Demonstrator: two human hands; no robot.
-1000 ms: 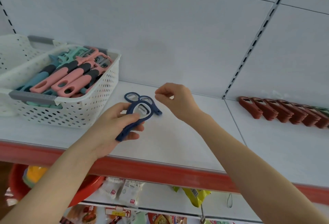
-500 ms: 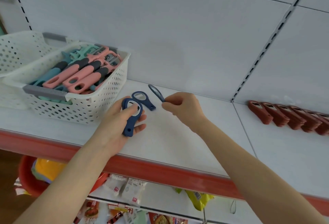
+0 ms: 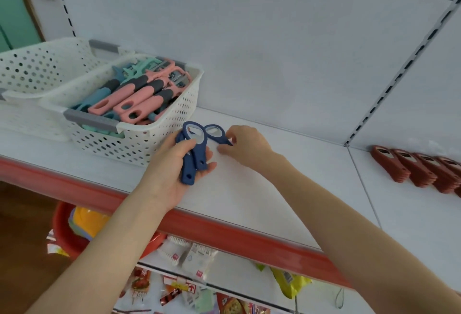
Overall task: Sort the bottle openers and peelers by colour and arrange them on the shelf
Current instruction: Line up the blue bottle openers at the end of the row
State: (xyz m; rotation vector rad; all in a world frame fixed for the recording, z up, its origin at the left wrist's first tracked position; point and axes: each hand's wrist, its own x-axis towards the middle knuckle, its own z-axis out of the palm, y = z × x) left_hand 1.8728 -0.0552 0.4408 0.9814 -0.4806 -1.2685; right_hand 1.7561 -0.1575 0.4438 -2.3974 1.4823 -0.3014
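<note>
My left hand (image 3: 172,166) grips two dark blue bottle openers (image 3: 194,154) stacked together, ring ends pointing away from me, over the white shelf (image 3: 249,189). My right hand (image 3: 245,147) pinches the handle of a third dark blue opener (image 3: 216,134) that lies on the shelf just right of the held pair. A white perforated basket (image 3: 139,139) to the left holds pink and teal peelers (image 3: 139,99) with grey grips. A row of red-brown bottle openers (image 3: 419,171) stands on the shelf at the far right.
A second white basket (image 3: 37,71) sits behind and left of the first. The shelf has a red front edge (image 3: 224,229). Below it lie packaged goods and a red basin (image 3: 67,234). An upright slotted rail (image 3: 399,71) divides the back panel.
My right hand lifted one blue opener, passed it to the left hand's stack, and now pinches the opener left lying on the shelf. The view shifted, showing more of the baskets.
</note>
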